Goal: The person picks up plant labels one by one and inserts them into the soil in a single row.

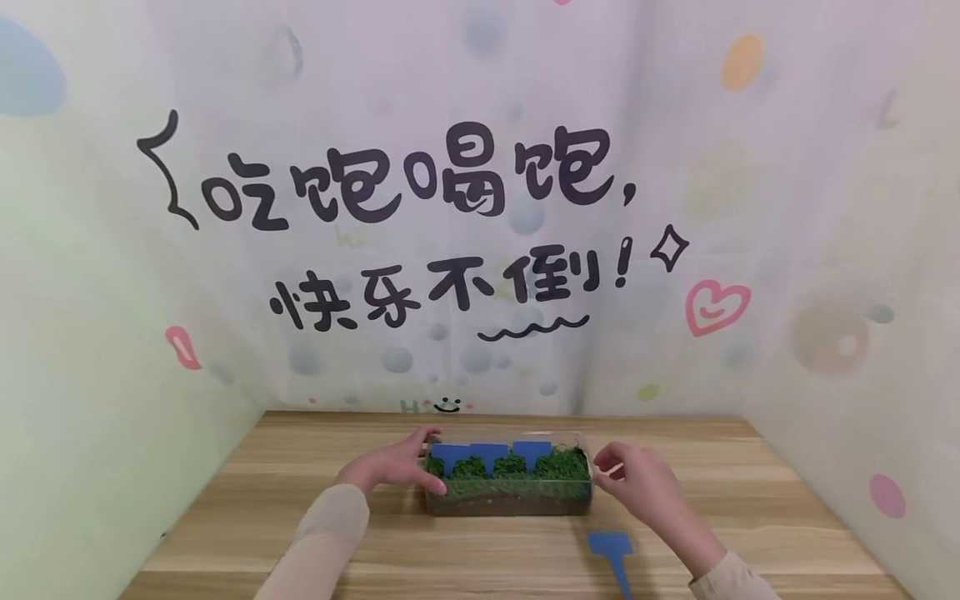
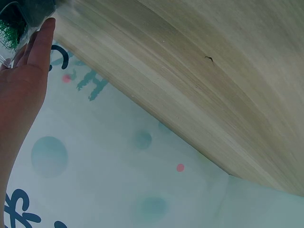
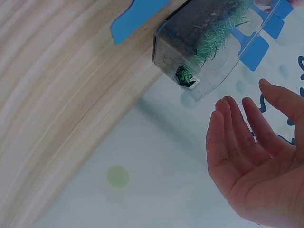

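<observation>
A clear plastic planter box with dark soil and green grass stands on the wooden table. Three blue plant labels stick up in a row from its left and middle parts. My left hand grips the box's left end, thumb at the front corner and fingers toward the back. Just off the right end is my right hand; the right wrist view shows it with loosely bent fingers and nothing between them.
Another blue plant label lies on the table in front of the box's right end. A printed cloth with large black characters hangs behind the table, and pale cloth walls rise at both sides.
</observation>
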Demonstrator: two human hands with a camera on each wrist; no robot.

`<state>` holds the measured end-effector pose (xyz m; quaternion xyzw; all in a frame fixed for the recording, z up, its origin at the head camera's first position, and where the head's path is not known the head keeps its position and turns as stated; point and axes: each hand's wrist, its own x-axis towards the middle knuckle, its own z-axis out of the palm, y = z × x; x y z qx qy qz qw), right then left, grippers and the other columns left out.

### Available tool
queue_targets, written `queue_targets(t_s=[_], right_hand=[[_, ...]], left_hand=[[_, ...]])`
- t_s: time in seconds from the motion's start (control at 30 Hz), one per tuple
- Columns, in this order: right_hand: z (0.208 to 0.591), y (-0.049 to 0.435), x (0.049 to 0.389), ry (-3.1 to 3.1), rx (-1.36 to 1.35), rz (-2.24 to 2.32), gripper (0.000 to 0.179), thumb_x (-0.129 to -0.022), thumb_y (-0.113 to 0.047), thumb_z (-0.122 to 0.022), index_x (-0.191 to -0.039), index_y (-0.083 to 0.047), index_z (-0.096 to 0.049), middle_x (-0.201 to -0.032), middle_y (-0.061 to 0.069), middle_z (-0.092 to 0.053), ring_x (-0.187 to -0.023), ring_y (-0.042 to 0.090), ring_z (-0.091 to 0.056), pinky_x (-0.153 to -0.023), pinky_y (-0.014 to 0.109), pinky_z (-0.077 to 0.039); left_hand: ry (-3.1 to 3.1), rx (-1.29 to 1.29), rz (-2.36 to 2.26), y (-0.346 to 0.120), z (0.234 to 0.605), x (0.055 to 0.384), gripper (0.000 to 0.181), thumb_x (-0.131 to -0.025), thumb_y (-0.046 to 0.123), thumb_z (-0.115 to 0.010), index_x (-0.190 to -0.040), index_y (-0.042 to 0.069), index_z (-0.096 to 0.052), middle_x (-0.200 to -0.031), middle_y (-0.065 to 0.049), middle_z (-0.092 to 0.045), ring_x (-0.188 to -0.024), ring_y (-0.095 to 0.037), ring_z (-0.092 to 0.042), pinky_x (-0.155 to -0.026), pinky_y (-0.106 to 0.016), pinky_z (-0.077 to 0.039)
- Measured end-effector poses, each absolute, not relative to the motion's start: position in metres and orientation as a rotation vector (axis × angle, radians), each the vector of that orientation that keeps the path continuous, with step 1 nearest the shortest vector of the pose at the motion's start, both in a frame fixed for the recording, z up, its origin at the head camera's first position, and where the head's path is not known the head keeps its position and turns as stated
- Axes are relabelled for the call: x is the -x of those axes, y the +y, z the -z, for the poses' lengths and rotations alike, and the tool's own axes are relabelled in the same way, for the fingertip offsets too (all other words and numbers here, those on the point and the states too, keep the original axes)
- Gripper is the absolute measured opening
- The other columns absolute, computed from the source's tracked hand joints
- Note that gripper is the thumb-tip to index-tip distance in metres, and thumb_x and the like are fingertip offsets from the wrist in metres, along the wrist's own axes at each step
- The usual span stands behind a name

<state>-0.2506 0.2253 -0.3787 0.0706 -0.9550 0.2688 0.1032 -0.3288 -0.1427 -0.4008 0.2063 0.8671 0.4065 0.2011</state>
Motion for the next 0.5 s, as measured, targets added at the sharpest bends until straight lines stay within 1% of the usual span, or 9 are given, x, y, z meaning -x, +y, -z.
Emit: queue_targets(t_s=[0.23, 0.33, 0.5], right_hand=[[0.382, 0.23, 0.241, -2.896, -0.181, -0.808, 0.012, -0.083, -0.014, -0.079, -0.09, -0.01, -0.071, -0.084, -0.003, -0.071, -0.074, 0.011, -0.066, -0.066, 0.031, -0.056], [0.386, 0.232, 0.236, -2.961, -0.178, -0.732, 0.012, -0.081, -0.016, -0.08, -0.082, -0.013, -0.069, -0.078, -0.005, -0.068, -0.069, 0.01, -0.062, -0.063, 0.03, -0.052], [0.396, 0.235, 0.228, -3.054, -0.181, -0.635, 0.022, -0.077, -0.016, -0.083, -0.068, -0.016, -0.063, -0.065, -0.006, -0.059, -0.061, 0.011, -0.052, -0.056, 0.027, -0.042]], left_hand=[[2.413, -0.588, -1.125, -0.143, 0.401, 0.33, 0.101, -0.085, 0.025, -0.079, -0.158, 0.005, -0.012, -0.162, -0.025, -0.018, -0.146, -0.051, -0.025, -0.114, -0.063, -0.031], [2.41, -0.584, -1.129, -0.143, 0.401, 0.33, 0.101, -0.085, 0.024, -0.079, -0.158, 0.005, -0.012, -0.163, -0.025, -0.018, -0.147, -0.051, -0.025, -0.115, -0.063, -0.031], [2.407, -0.588, -1.148, -0.143, 0.401, 0.329, 0.099, -0.085, 0.02, -0.079, -0.158, 0.005, -0.013, -0.162, -0.025, -0.019, -0.147, -0.05, -0.025, -0.115, -0.063, -0.031]])
